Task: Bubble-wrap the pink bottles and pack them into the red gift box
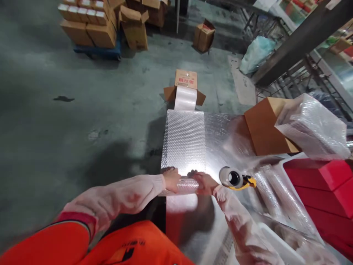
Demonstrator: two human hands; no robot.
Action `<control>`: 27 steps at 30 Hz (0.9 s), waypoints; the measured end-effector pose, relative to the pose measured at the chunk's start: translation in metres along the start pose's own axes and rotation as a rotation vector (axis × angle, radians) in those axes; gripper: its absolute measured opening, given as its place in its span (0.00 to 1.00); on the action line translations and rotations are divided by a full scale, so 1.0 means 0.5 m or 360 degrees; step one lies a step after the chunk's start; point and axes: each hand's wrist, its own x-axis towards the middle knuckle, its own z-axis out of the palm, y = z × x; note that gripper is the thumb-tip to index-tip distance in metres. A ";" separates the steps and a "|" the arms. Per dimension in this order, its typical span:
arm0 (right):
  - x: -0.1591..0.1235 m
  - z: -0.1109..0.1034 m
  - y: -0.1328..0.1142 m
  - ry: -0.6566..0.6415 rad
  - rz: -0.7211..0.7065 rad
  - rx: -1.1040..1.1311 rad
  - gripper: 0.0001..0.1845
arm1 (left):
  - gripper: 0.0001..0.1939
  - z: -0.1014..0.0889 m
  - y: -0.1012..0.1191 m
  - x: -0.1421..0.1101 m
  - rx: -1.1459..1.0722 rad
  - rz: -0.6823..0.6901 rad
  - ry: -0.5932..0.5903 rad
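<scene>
In the head view, the left hand [172,179] and right hand [204,183] each curl round one end of the bubble-wrap roll [187,186], so neither is nearer; it lies by the tabletop's [217,127] left edge, long axis crosswise from hand to hand; the bubble-wrap sheet [186,140] stretches forward to the far left corner; a tape dispenser [230,177] stands beside the right hand.

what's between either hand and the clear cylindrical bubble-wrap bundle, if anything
Nothing visible: the left hand and right hand both touch the clear cylindrical bubble-wrap bundle, one at each end. The yellow tape dispenser with a round tape roll sits right of the right hand, out of the way.
</scene>
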 end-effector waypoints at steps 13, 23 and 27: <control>0.006 -0.014 0.055 0.0102 0.0427 0.0180 0.42 | 0.17 -0.106 -0.028 0.147 -0.0087 0.0012 0.0297; 0.070 -0.007 0.060 0.0539 0.1083 0.0298 0.18 | 0.22 -0.092 0.059 0.232 0.0085 -0.0093 0.0502; 0.064 -0.030 0.077 0.0700 0.1248 0.0225 0.33 | 0.23 -0.090 0.083 0.250 0.0158 -0.0130 0.0475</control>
